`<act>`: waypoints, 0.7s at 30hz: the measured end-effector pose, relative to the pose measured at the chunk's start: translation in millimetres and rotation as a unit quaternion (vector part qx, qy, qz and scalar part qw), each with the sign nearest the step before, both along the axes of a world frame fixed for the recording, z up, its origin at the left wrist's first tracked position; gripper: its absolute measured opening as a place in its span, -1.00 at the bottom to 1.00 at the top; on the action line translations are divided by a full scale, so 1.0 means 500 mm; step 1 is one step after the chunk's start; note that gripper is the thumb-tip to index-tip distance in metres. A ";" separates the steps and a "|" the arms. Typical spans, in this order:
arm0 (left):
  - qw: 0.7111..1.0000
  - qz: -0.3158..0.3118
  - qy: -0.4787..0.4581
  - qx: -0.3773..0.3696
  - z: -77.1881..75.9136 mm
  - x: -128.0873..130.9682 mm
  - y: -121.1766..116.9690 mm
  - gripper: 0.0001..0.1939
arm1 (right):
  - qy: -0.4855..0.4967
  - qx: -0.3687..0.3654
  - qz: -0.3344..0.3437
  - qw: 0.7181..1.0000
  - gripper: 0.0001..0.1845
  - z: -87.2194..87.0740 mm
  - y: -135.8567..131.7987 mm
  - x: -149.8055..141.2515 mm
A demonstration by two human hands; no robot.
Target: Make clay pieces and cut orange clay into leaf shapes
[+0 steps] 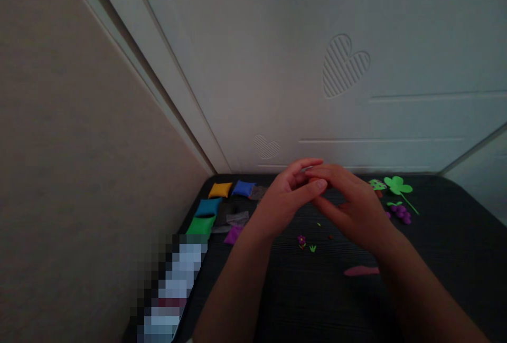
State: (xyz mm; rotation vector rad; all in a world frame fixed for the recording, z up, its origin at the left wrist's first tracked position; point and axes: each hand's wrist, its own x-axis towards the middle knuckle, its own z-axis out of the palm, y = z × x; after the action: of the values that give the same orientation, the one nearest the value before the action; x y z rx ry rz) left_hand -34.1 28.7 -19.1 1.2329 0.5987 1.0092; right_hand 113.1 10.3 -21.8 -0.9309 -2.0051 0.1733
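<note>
Pale heart-embossed panel [253,68] behind a dark wood-grain table [304,301]; left hand [287,187] and right hand [354,206] meet at the fingertips above it around a mostly hidden reddish lump [315,179], can't tell which one pinches. Uneven pressure could deform it; a slip could drop it onto the small purple flower [301,239].

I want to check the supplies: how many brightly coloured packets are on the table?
5: yellow packet and blue packet at the back, teal packet and green packet down the left edge, purple packet by the left forearm. More may be hidden there.
</note>
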 end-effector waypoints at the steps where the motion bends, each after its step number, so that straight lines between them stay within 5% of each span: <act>1: 1.000 0.001 0.000 0.001 -0.001 0.000 0.000 -0.62 | 0.000 -0.003 0.000 1.000 -0.72 0.000 0.000 0.000; 21: 0.999 0.016 0.024 0.014 -0.004 0.001 0.003 -0.60 | -0.002 -0.026 0.007 1.000 -0.73 0.002 -0.002 -0.006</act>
State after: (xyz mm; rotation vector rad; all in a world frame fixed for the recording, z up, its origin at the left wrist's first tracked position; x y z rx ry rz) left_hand -33.4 30.0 -21.2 1.2788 0.6457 1.0188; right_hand 110.0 9.1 -20.8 -0.9507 -2.0193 0.2327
